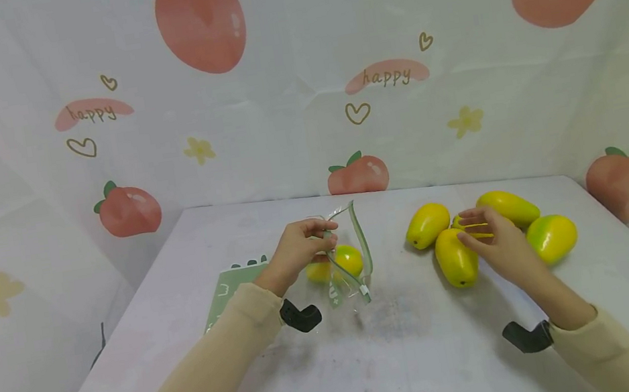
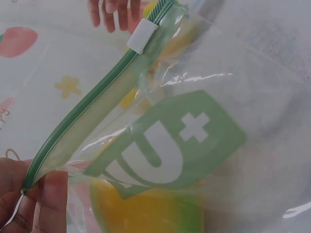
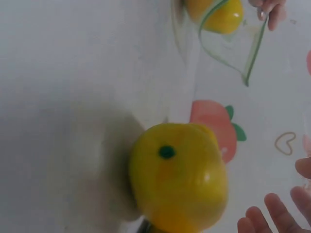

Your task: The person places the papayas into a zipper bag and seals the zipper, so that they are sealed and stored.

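My left hand (image 1: 301, 250) pinches the rim of a clear zip bag (image 2: 194, 145) with a green zip edge, a white slider (image 2: 143, 36) and a green printed label. The bag's mouth hangs apart. Yellow-green mangoes (image 1: 350, 260) show in and through the bag, partly behind my left fingers. Over on the right, my right hand (image 1: 502, 246) hovers above a group of mangoes, fingers spread and holding nothing. The nearest mango (image 1: 456, 259) lies just left of that hand; it fills the middle of the right wrist view, with a dark stem spot (image 3: 166, 152).
More mangoes lie around the right hand: one at the left (image 1: 427, 225), one behind (image 1: 508, 208), one at the right (image 1: 553, 238). A green printed sheet (image 1: 230, 286) lies partly under the left forearm. A fruit-patterned cloth (image 1: 280, 126) hangs behind the white table (image 1: 402, 372).
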### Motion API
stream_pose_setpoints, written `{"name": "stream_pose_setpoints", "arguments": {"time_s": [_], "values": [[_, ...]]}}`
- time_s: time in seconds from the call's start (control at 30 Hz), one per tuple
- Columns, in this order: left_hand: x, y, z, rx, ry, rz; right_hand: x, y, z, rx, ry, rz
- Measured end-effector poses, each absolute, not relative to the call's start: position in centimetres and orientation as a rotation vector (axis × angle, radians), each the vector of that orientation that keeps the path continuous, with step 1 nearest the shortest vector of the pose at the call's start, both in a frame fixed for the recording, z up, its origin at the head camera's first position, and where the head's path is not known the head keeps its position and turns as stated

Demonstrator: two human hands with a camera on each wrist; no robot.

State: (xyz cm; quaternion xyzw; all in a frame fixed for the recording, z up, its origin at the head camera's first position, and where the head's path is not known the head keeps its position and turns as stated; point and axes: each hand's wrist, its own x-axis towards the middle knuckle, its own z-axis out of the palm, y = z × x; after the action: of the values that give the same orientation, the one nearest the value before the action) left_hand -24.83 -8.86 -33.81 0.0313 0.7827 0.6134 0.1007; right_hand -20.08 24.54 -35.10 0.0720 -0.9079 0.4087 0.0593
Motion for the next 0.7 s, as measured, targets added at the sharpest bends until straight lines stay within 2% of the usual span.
{"name": "stream_pose_setpoints", "arguments": {"time_s": [0.7], "values": [[-24.8, -9.1, -34.1, 0.107, 2.301, 1.844, -20.7, 25.3, -37.6, 0.180, -2.907, 1.113]]}}
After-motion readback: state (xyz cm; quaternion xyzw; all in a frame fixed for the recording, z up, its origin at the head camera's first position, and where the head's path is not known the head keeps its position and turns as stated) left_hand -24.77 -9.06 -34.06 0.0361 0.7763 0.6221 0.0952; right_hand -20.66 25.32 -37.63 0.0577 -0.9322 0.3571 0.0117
